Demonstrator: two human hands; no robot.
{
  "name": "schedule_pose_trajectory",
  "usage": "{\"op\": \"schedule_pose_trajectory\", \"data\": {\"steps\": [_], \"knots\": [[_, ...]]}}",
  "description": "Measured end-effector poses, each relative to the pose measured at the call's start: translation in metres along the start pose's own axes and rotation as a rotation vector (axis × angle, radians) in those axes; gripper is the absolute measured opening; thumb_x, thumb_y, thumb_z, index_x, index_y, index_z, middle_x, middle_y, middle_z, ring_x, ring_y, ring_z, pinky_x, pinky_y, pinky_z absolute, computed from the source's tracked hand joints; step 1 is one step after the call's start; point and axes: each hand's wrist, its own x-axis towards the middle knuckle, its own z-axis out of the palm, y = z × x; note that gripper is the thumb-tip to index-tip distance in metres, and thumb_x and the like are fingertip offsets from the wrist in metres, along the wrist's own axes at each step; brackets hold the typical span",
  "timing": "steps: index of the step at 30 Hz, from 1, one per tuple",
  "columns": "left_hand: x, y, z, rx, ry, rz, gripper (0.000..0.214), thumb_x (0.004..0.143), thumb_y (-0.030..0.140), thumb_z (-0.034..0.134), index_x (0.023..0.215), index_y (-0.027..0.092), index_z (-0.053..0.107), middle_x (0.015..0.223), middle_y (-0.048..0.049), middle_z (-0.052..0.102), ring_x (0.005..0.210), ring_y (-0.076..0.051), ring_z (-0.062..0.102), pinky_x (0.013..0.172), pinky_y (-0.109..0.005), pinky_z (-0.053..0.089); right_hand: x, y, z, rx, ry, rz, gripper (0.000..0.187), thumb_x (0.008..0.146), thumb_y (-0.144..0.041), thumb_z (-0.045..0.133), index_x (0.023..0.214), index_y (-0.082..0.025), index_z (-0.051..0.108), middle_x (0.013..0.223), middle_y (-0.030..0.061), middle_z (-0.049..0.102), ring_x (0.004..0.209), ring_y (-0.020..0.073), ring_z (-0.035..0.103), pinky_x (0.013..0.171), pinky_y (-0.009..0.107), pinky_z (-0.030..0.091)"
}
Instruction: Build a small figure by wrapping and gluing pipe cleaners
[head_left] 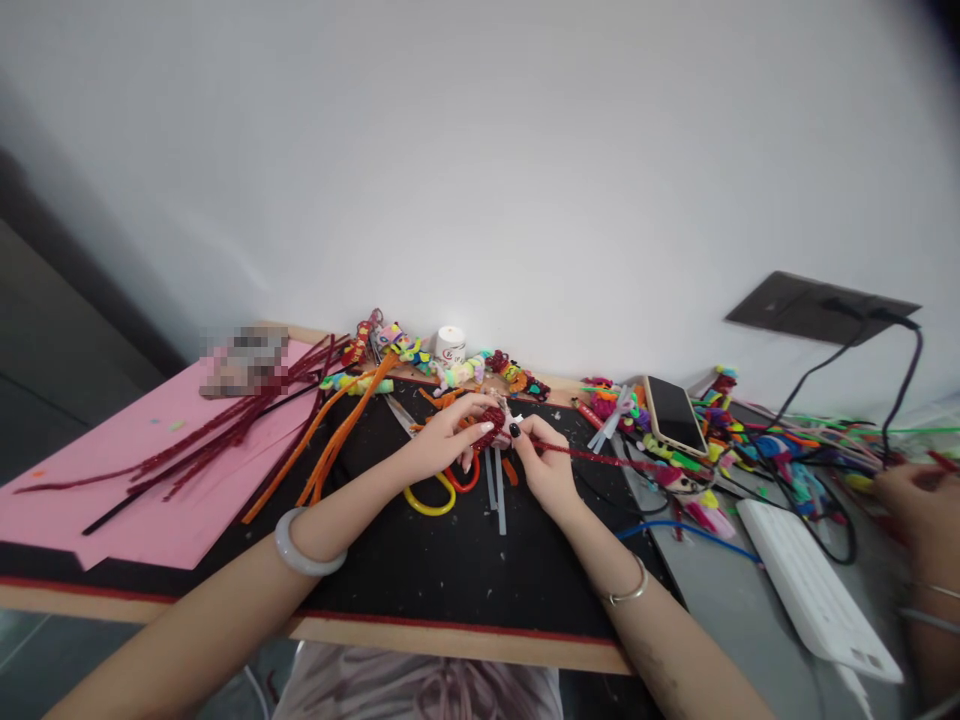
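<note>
Over the middle of the black mat (450, 580), my left hand (448, 440) is closed around a dark red, glittery pipe cleaner piece (491, 418), coiled into a small bundle. My right hand (547, 468) pinches a long red pipe cleaner strand (600, 457) beside the bundle; its free length runs off to the right. Fingers hide part of the bundle. Scissors (433, 510) with yellow and red handles lie below my left hand. Between my hands, translucent glue sticks (501, 500) rest on the mat. Orange pipe cleaners (341, 440) lie to the left.
More red pipe cleaners (225, 435) lie across a pink sheet (172, 520). Colourful pipe cleaner figures (517, 380) and a white roll (450, 344) line the wall. At right are a phone (675, 412), a white power strip (814, 585), cables and another person's hand (911, 495).
</note>
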Motion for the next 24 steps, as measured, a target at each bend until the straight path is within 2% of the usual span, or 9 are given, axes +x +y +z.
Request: {"op": "schedule_pose_trajectory", "data": {"steps": [6, 14, 19, 24], "knots": [[0.000, 0.004, -0.001, -0.062, -0.081, -0.059, 0.031, 0.084, 0.034, 0.053, 0.112, 0.023, 0.047, 0.084, -0.0023, 0.059, 0.037, -0.005, 0.051, 0.035, -0.017, 0.043, 0.001, 0.002, 0.001, 0.141, 0.022, 0.051, 0.029, 0.086, -0.036, 0.049, 0.062, -0.019, 0.048, 0.058, -0.0030, 0.047, 0.055, 0.0108, 0.041, 0.054, 0.023, 0.034], [-0.001, 0.006, -0.002, -0.227, -0.133, -0.154, 0.034, 0.084, 0.035, 0.054, 0.115, 0.023, 0.045, 0.065, 0.0027, 0.054, 0.036, -0.005, 0.049, 0.034, -0.014, 0.038, 0.000, 0.008, 0.004, 0.315, -0.046, 0.148, 0.032, 0.084, -0.047, 0.049, 0.066, -0.020, 0.047, 0.053, -0.0062, 0.035, 0.048, 0.0091, 0.031, 0.048, 0.022, 0.028], [-0.001, 0.003, -0.004, -0.364, -0.132, -0.156, 0.033, 0.084, 0.031, 0.055, 0.115, 0.024, 0.047, 0.071, 0.0015, 0.053, 0.039, -0.003, 0.044, 0.035, -0.014, 0.037, 0.002, 0.012, 0.006, 0.426, -0.062, 0.179, 0.032, 0.082, -0.047, 0.051, 0.066, -0.021, 0.044, 0.052, -0.0073, 0.032, 0.044, 0.0080, 0.029, 0.045, 0.021, 0.026], [-0.001, 0.004, -0.003, -0.400, -0.124, -0.168, 0.031, 0.084, 0.030, 0.055, 0.114, 0.026, 0.047, 0.075, 0.0019, 0.053, 0.041, -0.002, 0.043, 0.035, -0.013, 0.038, 0.002, 0.013, 0.006, 0.379, -0.065, 0.171, 0.032, 0.083, -0.046, 0.050, 0.065, -0.020, 0.045, 0.052, -0.0070, 0.032, 0.045, 0.0082, 0.029, 0.045, 0.021, 0.025]]}}
